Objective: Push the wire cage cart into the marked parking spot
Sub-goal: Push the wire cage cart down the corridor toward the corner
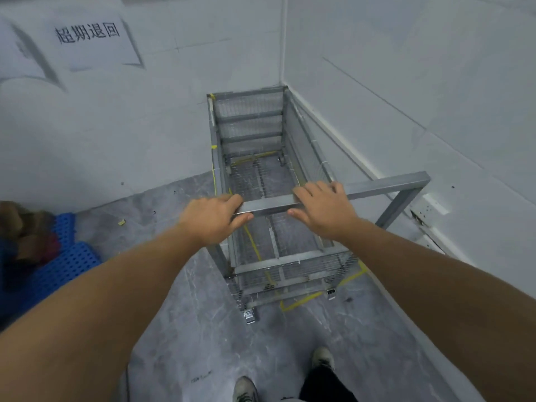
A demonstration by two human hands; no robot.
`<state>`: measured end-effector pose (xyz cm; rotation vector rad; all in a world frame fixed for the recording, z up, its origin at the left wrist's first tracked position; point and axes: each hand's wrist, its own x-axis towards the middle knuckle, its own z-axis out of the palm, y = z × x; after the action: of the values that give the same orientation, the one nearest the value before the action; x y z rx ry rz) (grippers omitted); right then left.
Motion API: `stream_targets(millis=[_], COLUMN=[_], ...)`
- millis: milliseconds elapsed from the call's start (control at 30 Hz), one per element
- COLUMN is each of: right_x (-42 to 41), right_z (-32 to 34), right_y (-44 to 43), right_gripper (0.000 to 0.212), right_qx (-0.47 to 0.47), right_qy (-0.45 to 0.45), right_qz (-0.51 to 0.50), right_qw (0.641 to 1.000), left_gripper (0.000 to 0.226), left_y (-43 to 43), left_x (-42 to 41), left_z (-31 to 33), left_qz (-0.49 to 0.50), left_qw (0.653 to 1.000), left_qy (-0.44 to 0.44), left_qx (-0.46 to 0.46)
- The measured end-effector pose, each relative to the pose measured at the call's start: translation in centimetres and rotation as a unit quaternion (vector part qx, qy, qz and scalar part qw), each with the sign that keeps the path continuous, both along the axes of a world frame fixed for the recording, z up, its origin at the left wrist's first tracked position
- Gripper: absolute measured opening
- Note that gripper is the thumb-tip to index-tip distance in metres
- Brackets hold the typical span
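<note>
A tall grey wire cage cart (252,117) stands in the corner where two white walls meet, its far end against the back wall. My left hand (213,217) grips the near top bar (268,205) of the cart, fingers wrapped over it. My right hand (322,208) rests on the same bar, fingers over the top and thumb under, looser. Yellow tape lines (304,300) mark a rectangle on the grey floor; the cart's near casters (249,316) sit around the tape's front line. A hinged side frame (406,195) swings out to the right.
A white wall runs close along the cart's right side (406,111). Blue perforated plastic pallets (69,256) with brown items lie at the left. A paper sign with black characters (87,33) hangs on the back wall. My shoes (245,390) stand on the grey floor behind the cart.
</note>
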<state>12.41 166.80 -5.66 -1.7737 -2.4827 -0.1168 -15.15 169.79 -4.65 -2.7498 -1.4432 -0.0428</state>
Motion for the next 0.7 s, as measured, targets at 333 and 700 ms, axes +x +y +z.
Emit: stream_targets(millis=[333, 700], right_x=[-3.6, -3.3], right_z=[-1.9, -2.6], right_y=[1.2, 1.3], right_gripper=[0.051, 0.04], right_qx=[0.112, 0.176], right_qy=[0.025, 0.034], right_qz=[0.046, 0.054], right_qw=[0.992, 0.982], left_gripper=[0.054, 0.052], left_y=[0.0, 0.0], left_x=[0.1, 0.3], left_z=[-0.4, -0.4], left_qz=[-0.005, 0.003], left_qw=[0.998, 0.998], left_qy=[-0.015, -0.012], left_qx=[0.052, 0.056])
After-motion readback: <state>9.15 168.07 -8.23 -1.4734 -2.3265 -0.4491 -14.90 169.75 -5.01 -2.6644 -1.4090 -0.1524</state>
